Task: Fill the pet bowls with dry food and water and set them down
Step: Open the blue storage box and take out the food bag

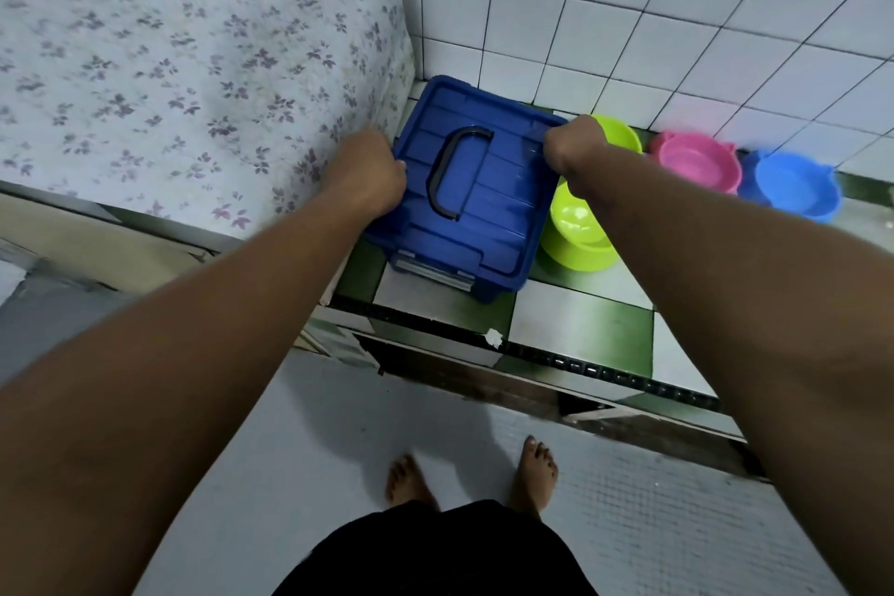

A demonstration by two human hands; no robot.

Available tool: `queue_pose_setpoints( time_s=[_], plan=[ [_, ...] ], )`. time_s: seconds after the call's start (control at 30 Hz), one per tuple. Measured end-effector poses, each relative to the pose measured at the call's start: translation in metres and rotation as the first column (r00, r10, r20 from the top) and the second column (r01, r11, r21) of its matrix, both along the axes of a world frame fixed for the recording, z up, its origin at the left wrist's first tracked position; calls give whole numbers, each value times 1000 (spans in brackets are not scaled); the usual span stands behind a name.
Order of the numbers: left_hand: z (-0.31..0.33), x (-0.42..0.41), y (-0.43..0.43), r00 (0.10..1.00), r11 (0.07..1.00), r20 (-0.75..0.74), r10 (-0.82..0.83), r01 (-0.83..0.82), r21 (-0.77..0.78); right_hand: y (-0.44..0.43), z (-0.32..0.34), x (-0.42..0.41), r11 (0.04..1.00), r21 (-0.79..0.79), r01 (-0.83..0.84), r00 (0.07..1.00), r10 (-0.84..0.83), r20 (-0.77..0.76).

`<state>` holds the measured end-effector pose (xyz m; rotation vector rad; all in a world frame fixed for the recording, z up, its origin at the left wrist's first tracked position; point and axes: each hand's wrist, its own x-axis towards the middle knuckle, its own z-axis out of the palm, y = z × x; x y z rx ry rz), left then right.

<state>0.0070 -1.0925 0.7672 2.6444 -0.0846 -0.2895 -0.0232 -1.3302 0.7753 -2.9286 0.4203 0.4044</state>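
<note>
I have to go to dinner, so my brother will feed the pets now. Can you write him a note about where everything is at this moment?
The left grip holds the left edge of the blue box; the right grip holds its right edge.
The box sits on the tiled ledge with its lid on, so the contents are hidden.
To its right stand the near green bowl, far green bowl, pink bowl and blue bowl. The far green bowl is partly hidden; the rest look empty.
Done: nothing filled yet.
Left: open the box, fill the bowls with dry food and water, set them down.
</note>
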Motion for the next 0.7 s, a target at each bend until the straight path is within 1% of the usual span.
queue_pose_setpoints(
  time_s=[0.03,0.07,0.13,0.17,0.2,0.27,0.3,0.37,0.4,0.43,0.47,0.5,0.53,0.57,0.6,0.7],
  plan=[
    [3,0,-1,1000,1000,2,8,-8,-4,-1,5,2,999,27,19,1000,-19,3],
    [6,1,-2,1000,1000,5,12,-12,-4,-3,9,5,1000,20,-17,1000,18,-13],
    [12,2,-2,1000,1000,26,10,-10,-4,0,21,2,999,15,40,999,-40,-24],
    [16,3,-1,999,1000,42,7,-7,-5,-1,24,3,996,38,76,997,-75,-20],
    [19,3,0,998,1000,58,5,-4,-8,-5,24,6,999,21,34,999,-34,-22],
    [25,5,3,996,1000,85,-9,11,-22,-9,28,7,999,15,33,999,-33,1],
    [28,6,4,996,999,93,-14,17,-29,-10,31,9,994,68,84,996,-85,6],
    [36,10,8,993,999,115,-11,17,-48,-6,42,12,996,13,83,995,-83,57],
    [39,13,11,991,998,132,-12,21,-66,-5,46,16,997,-51,56,995,-51,83],
    [43,15,15,989,996,148,-15,28,-88,-3,50,20,996,-17,87,988,-84,132],
    [48,17,20,988,993,153,-22,40,-115,-2,50,26,991,82,108,976,-121,180],
    [53,19,26,987,988,159,-31,54,-142,0,49,32,940,285,187,931,-262,253],
    [58,21,33,984,986,173,-38,65,-155,4,48,39,878,418,234,874,-378,304],
    [62,25,40,980,986,195,-41,72,-151,11,48,45,840,498,216,815,-437,382],
    [67,28,47,976,988,216,-40,71,-135,19,49,51,826,525,205,782,-461,419],
    [82,36,68,964,995,265,-15,40,-90,46,54,67,799,578,166,782,-464,417]
  ],
)
